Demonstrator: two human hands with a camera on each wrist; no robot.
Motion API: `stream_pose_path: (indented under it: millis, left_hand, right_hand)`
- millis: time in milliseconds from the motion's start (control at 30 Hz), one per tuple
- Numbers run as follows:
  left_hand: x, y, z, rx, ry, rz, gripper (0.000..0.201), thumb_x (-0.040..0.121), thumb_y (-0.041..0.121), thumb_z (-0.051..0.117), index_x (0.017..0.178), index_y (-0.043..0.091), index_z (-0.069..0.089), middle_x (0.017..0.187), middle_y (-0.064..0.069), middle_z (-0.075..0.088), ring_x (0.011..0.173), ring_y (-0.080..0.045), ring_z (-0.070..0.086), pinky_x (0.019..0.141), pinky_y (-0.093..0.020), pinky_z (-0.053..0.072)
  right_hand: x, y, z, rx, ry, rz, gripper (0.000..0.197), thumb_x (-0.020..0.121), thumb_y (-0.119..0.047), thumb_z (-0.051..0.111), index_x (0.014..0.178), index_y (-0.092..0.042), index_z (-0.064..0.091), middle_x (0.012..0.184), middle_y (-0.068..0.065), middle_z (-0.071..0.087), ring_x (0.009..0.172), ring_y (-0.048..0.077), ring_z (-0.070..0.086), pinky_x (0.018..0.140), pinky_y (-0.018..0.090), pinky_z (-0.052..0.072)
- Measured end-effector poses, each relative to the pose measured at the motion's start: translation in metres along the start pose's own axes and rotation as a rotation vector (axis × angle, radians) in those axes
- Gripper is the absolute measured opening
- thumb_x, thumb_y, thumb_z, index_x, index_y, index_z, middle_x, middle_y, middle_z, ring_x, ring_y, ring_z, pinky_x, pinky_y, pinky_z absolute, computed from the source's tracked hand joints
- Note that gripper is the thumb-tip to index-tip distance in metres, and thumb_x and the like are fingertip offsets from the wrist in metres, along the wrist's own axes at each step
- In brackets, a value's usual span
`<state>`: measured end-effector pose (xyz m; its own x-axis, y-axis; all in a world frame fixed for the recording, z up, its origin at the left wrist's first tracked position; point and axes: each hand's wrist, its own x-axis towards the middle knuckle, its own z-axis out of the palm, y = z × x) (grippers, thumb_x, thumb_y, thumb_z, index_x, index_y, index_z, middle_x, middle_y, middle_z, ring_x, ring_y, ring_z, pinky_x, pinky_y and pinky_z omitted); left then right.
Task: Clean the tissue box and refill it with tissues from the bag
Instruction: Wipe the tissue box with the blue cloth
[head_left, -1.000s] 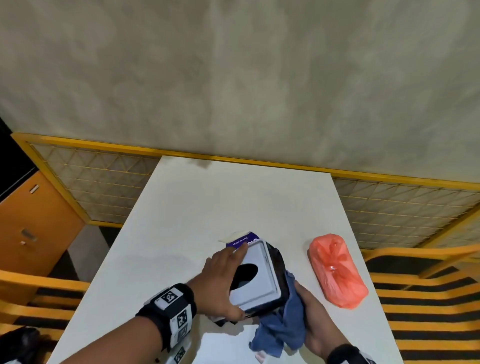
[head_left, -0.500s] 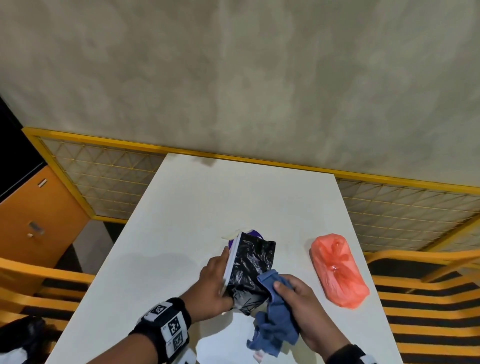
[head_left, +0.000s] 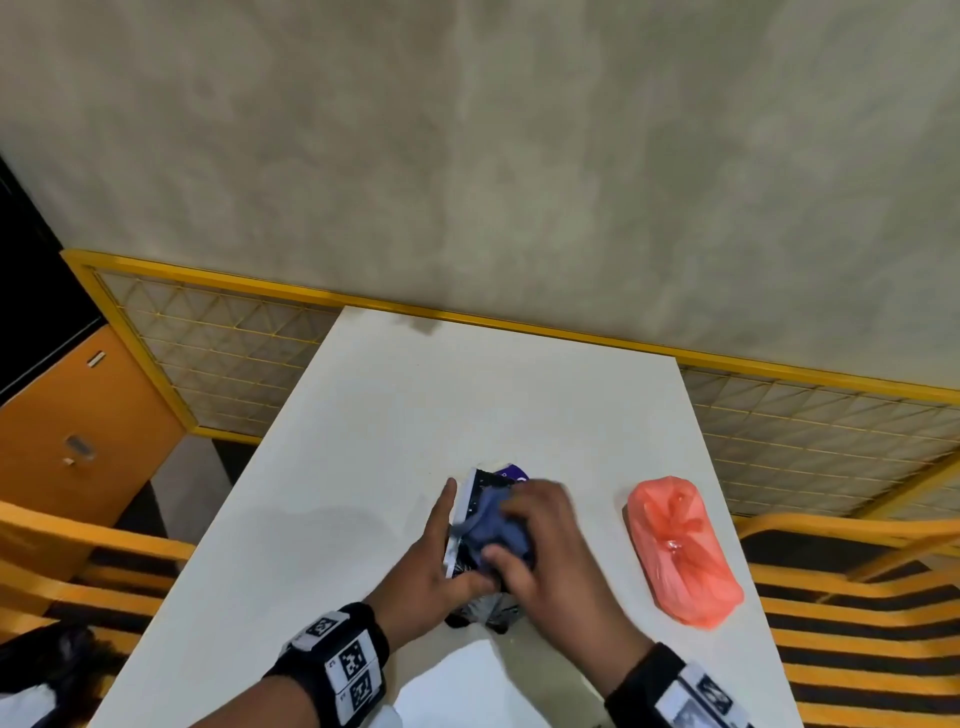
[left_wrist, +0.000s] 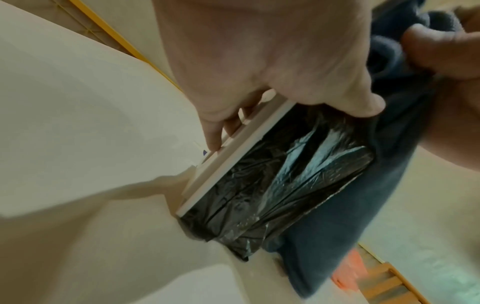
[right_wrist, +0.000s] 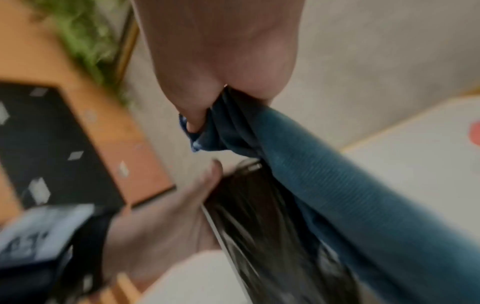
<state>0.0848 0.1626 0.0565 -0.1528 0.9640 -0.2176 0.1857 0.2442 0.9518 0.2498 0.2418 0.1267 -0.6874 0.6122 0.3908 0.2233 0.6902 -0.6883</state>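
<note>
The tissue box (head_left: 464, 501), a white lid on a body wrapped in black plastic, stands on its side near the front of the white table (head_left: 467, 405). My left hand (head_left: 431, 561) grips it, fingers along the lid and thumb over the black side (left_wrist: 272, 174). My right hand (head_left: 540, 551) holds a bunched blue cloth (head_left: 493, 525) against that black side; the cloth (left_wrist: 337, 226) hangs down past the box. In the right wrist view the cloth (right_wrist: 324, 185) is clamped in my fist above the box (right_wrist: 259, 216). An orange-red tied bag (head_left: 680, 551) lies to the right, apart from both hands.
A yellow-framed mesh partition (head_left: 234, 364) runs behind the table below a plain wall. An orange cabinet (head_left: 67, 431) stands at the left. Yellow-and-black striped seating (head_left: 857, 623) flanks the table. A white sheet (head_left: 467, 686) lies at the near edge.
The box has been turned from lid-up onto its side, black body facing right. My right hand has carried the cloth up from the near edge onto the black side.
</note>
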Motion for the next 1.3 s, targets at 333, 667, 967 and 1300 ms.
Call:
stream_pose_path:
  millis: [333,667,967,1300]
  left_hand:
    - [0.003,0.005,-0.003,0.04,-0.052,0.091,0.099,0.094,0.02,0.069,0.145,0.052,-0.009,0.137,0.031,0.049,0.12,0.014,0.052,0.098,-0.007,0.037]
    - [0.0,0.016,-0.007,0.049,-0.115,0.134,0.097,0.095,0.029,0.068,0.149,0.053,-0.009,0.153,0.024,0.038,0.135,0.005,0.046,0.11,-0.024,0.043]
    - [0.001,0.012,-0.008,0.05,-0.113,0.078,0.1,0.094,0.017,0.069,0.139,0.058,-0.01,0.133,0.017,0.053,0.104,0.024,0.052,0.087,-0.001,0.037]
    - [-0.004,0.022,-0.009,0.032,-0.124,0.125,0.093,0.096,0.024,0.067,0.154,0.044,-0.002,0.153,0.023,0.039,0.137,0.003,0.044,0.108,-0.019,0.042]
  right_hand:
    - [-0.004,0.048,0.01,-0.375,-0.368,-0.334,0.032,0.094,-0.025,0.053,0.125,-0.024,0.06,0.141,-0.005,0.055,0.136,0.01,0.043,0.118,0.042,0.018]
    - [0.041,0.067,0.003,-0.434,-0.34,-0.093,0.05,0.097,-0.036,0.031,0.141,-0.021,0.049,0.151,-0.001,0.043,0.14,0.016,0.035,0.117,0.047,0.023]
    - [-0.023,0.039,0.009,-0.335,-0.401,-0.245,0.048,0.099,-0.042,0.038,0.142,-0.022,0.047,0.155,-0.003,0.038,0.146,0.012,0.026,0.119,0.038,0.014]
    - [0.028,0.07,0.008,-0.398,-0.285,-0.075,0.056,0.102,-0.05,0.021,0.14,-0.023,0.051,0.146,-0.002,0.049,0.136,0.014,0.039,0.114,0.032,0.022]
